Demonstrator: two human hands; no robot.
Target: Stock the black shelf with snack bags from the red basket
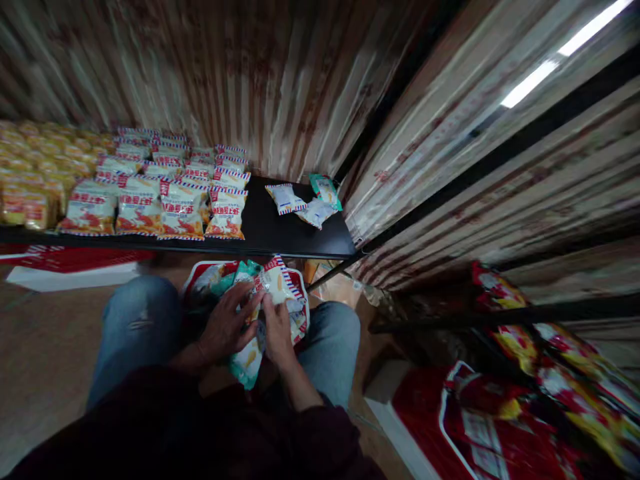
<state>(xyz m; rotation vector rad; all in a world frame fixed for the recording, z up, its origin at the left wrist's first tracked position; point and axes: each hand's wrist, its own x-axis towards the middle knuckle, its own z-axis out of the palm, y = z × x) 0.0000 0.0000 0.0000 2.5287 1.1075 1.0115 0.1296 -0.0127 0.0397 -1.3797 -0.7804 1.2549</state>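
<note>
Between my knees, my left hand (pixel 227 328) and my right hand (pixel 278 328) both grip a small white snack bag (pixel 278 283) with red-and-blue striped ends. The fingers of my left hand curl against its left side. My right hand pinches its lower part. Below it, a green-and-white snack bag (pixel 247 365) hangs down under my hands; whether a finger also holds it is hidden. Behind my hands stands a red basket with a white rim (pixel 203 265), filled with more snack bags, including a green one (pixel 247 270).
A black shelf (pixel 270 237) ahead carries rows of striped snack bags (pixel 183 208), yellow packs (pixel 37 170) and three loose bags (pixel 285 199) at right. A red carton (pixel 420 407) and red-and-yellow packets (pixel 565 393) lie lower right. A dark metal bar (pixel 490 319) crosses there.
</note>
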